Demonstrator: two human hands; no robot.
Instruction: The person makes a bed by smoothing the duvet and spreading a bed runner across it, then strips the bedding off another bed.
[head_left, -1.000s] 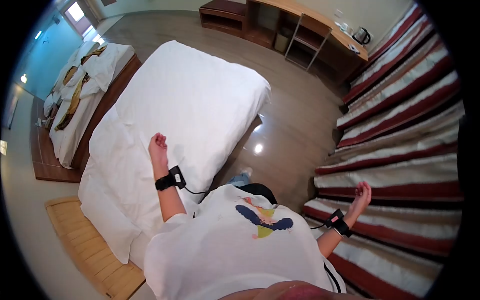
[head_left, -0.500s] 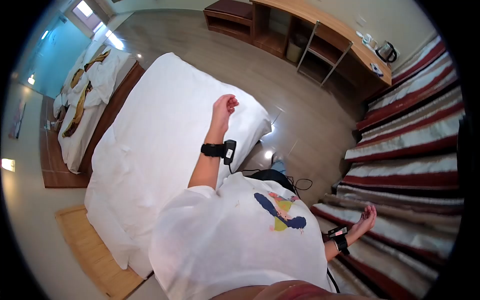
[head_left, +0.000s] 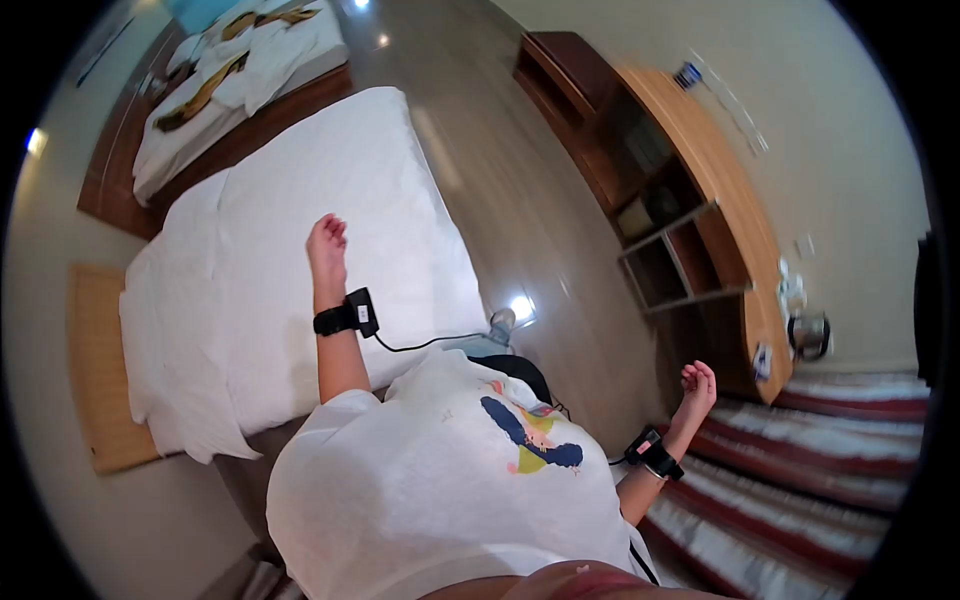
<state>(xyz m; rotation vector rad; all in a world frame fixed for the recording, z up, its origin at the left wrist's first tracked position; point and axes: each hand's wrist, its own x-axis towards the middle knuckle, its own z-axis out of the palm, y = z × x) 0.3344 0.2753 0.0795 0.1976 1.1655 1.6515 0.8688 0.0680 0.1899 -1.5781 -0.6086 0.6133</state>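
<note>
My left hand [head_left: 327, 245] is held out above the white sheet of the bed [head_left: 290, 160], its fingers loosely bent and nothing in them. A black strap with a small box [head_left: 348, 313] circles that wrist, and a cable runs from it toward my waist. On the other side of my body, my right hand [head_left: 698, 388] is raised near the striped curtain [head_left: 760, 470] and the end of the desk. Its fingers are slightly curled, and the hand is empty. A similar black wrist device [head_left: 652, 452] sits on that arm.
A wooden desk [head_left: 715, 150] runs along the wall, with a metal-framed stool [head_left: 675, 262] at it and a kettle [head_left: 808, 336] at its end. Another bed [head_left: 290, 60] with brown-gold cloths stands farther off. A wooden headboard [head_left: 95, 370] is at left; glossy floor [head_left: 490, 150] lies between bed and desk.
My view has turned, and the desk shows larger at right. I stand alongside the bed at a different angle. My left hand appears farther left, my right hand higher; both remain empty.
</note>
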